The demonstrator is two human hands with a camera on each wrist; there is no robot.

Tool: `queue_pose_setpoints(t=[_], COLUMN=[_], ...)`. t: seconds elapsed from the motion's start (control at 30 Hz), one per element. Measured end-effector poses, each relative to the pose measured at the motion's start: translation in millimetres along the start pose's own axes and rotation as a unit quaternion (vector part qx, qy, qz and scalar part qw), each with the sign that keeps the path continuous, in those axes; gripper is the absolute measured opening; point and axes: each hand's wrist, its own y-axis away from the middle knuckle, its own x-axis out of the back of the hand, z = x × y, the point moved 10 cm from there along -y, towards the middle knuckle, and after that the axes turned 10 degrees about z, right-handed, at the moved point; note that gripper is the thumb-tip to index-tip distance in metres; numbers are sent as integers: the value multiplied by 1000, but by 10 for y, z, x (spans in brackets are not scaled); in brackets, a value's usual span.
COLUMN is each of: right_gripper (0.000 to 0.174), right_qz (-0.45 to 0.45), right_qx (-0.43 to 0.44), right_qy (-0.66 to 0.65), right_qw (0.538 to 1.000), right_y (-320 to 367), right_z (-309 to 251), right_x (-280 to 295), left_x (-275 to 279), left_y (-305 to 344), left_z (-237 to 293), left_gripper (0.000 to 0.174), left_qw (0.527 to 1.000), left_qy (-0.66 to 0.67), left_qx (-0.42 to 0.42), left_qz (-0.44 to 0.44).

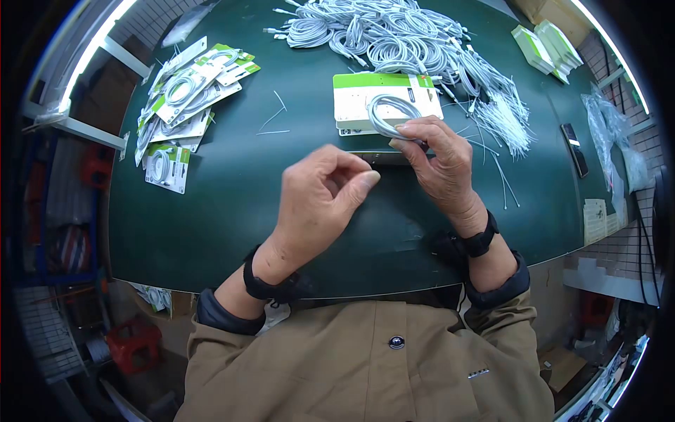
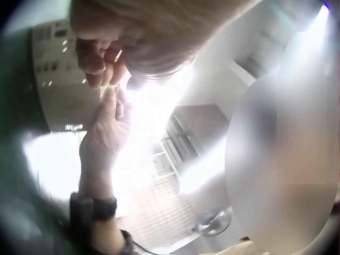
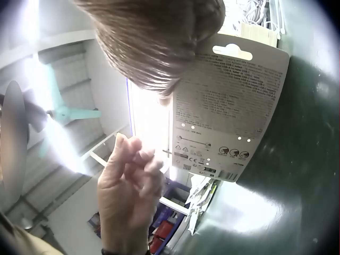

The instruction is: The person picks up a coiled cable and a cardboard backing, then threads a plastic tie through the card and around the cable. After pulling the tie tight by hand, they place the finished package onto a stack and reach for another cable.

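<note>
Pinching the coiled cable (image 1: 377,118) against its card (image 1: 351,102), the right hand (image 1: 439,165) holds the loops flat at the middle of the desk (image 1: 211,211), probably for fastening. The left hand (image 1: 320,200) hovers beside, fingers curled on nothing visible.

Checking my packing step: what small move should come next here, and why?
Probably bring the left hand over to steady the packaging card: the right hand alone pinches the coiled cable on it, while the left hovers apart, fingers curled.

Loose white cables (image 1: 394,35) heaped far back — packed cards (image 1: 184,91) at left, a phone (image 1: 575,149) at right.
</note>
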Motion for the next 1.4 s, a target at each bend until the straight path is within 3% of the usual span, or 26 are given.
queue_pose_setpoints(t=[0.1, 0.13, 0.23, 0.27, 0.4, 0.5, 0.8, 1.3, 1.4], right_gripper=[23, 24, 27, 28, 27, 26, 22, 22, 23], right_qz=[-22, -31, -60, -72, -110, -152, -126, -139, -159], right_qx=[4, 3, 54, 57, 81, 36, 80, -55, -88], right_qy=[-14, -20, -39, -43, -46, -45, 81, -57, -62], right_qw=[1000, 999, 996, 995, 990, 987, 985, 987, 981], right_y=[39, 57, 101, 122, 135, 81, -38, 40, 89], right_z=[-63, -88, -251, -288, -407, -377, -348, -6, 63], right_x=[-55, -79, -172, -197, -261, -262, -139, -188, -259], left_x=[-331, -395, -431, -404, -361, -324, -462, -404, -398], left_y=[277, 358, 448, 443, 483, 427, 91, -37, -81], left_z=[-611, -667, -812, -800, -925, -899, -577, -629, -589], left_gripper=[38, 54, 56, 44, 31, 30, 27, 32, 32], left_qw=[938, 901, 786, 783, 774, 800, 869, 882, 897], left_qy=[167, 248, 425, 439, 465, 436, 392, 395, 369], left_qx=[286, 344, 445, 440, 430, 412, 296, 239, 237], left_qz=[-105, -94, -56, -37, 7, -17, -61, -90, -48])
